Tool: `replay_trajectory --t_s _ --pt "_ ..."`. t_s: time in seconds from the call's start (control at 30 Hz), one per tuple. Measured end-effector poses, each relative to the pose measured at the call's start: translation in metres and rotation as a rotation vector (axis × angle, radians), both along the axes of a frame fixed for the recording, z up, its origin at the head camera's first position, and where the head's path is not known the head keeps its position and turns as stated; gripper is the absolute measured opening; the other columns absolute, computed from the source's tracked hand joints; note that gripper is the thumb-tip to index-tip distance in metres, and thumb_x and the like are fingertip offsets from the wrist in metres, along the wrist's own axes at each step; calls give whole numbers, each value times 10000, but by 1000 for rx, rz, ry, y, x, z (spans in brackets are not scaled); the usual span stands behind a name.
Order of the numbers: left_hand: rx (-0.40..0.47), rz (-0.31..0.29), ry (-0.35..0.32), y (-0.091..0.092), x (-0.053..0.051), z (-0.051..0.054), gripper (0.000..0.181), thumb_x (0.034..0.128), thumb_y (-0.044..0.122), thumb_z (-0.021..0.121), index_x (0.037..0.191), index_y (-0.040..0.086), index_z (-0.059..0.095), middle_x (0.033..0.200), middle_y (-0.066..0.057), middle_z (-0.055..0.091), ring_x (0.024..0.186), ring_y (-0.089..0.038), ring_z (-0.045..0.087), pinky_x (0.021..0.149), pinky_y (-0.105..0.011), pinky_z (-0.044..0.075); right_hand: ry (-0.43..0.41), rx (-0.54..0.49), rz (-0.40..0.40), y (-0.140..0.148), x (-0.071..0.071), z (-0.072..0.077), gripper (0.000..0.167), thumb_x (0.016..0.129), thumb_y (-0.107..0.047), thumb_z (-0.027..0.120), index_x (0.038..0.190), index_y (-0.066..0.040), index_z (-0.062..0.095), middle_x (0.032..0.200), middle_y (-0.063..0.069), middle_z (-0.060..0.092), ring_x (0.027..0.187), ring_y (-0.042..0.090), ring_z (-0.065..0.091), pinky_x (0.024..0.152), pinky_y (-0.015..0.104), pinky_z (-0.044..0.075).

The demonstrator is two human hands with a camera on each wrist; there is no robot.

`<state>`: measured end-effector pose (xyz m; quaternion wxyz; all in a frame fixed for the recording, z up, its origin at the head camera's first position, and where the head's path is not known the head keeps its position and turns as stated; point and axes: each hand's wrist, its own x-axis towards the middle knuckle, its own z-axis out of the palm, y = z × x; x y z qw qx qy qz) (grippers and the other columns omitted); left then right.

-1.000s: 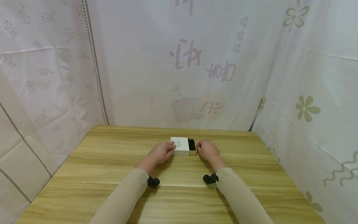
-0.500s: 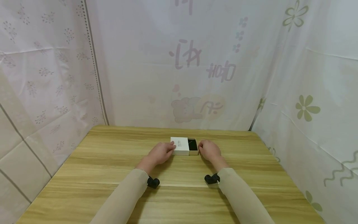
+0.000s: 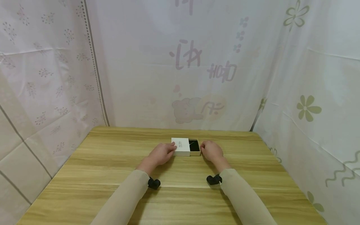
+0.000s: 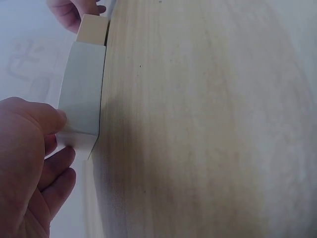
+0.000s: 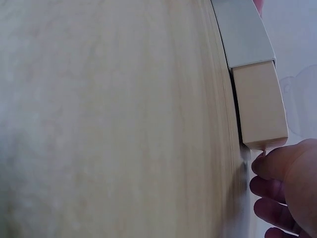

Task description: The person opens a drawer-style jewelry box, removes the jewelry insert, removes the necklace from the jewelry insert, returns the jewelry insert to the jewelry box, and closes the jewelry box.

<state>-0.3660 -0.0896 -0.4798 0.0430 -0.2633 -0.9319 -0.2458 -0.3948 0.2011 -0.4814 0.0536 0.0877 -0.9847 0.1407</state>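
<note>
Left fingers (image 4: 58, 191) grip one end of a small box (image 3: 182, 151); right fingers (image 5: 271, 210) pinch at the other

Between the two sets of fingers, the box lies on the wood-grained tabletop (image 3: 182, 203). Its white cover (image 4: 83, 87) is held at the end beside the left fingers, one digit lapping its edge and others curled by the end wall; how many of those touch it cannot be told, their tips being partly out of sight. A cream drawer (image 5: 260, 104) sticks out of the cover toward the right fingers. At its outer end the right thumb (image 5: 277, 161) and a mostly hidden digit appear to pinch a tiny tab (image 5: 264, 152), too small to make out well. Just left of the right fingers, the drawer's dark inside (image 3: 194, 146) shows a thin pale line (image 3: 192, 143) of unclear nature. Small print (image 3: 180, 144) on the cover, right of the left fingertips, cannot be read. The left wrist view crops the left hand (image 4: 25, 166) and, at the top, part of the right hand (image 4: 69, 14); the right wrist view cuts off the cover. Nearer the person than the fingers, black devices (image 3: 154, 183) sit at the beige sleeves (image 3: 125, 195). Beyond the fingers hangs pale cloth (image 3: 140, 78), its printing faint.
</note>
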Motion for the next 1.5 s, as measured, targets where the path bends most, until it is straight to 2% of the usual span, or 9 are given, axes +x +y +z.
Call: replay_trajectory --t_s 0.3,0.67,1.17,1.5 --pt "2 4 5 0 -1 -2 355 1128 152 616 1463 86 712 1617 -116 597 1483 -336 601 1227 -485 499 -17 -5 -14 3 1 2 182 1082 -164 642 1118 -103 810 1197 114 801 1125 340 756 970 548 627" --pt "-9 -10 32 -1 -3 -5 349 1122 141 622 1449 66 719 1598 -141 612 1461 -342 622 1209 -485 517 -18 8 -7 5 3 4 184 1090 -168 646 1130 -96 811 1189 117 804 1088 331 762 942 528 637" --pt "-6 5 -2 0 -2 -3 365 1136 165 606 1480 83 696 1630 -114 583 1499 -330 587 1245 -481 482 -3 11 -9 11 1 1 190 1085 -171 640 1110 -97 813 1191 127 801 1117 348 758 965 546 632" --pt "-8 5 -2 0 -1 -2 361 1124 141 622 1468 73 706 1618 -121 597 1485 -329 602 1229 -483 498 -42 0 -23 11 0 2 200 1102 -191 627 1126 -110 808 1228 128 790 1105 337 750 924 534 628"
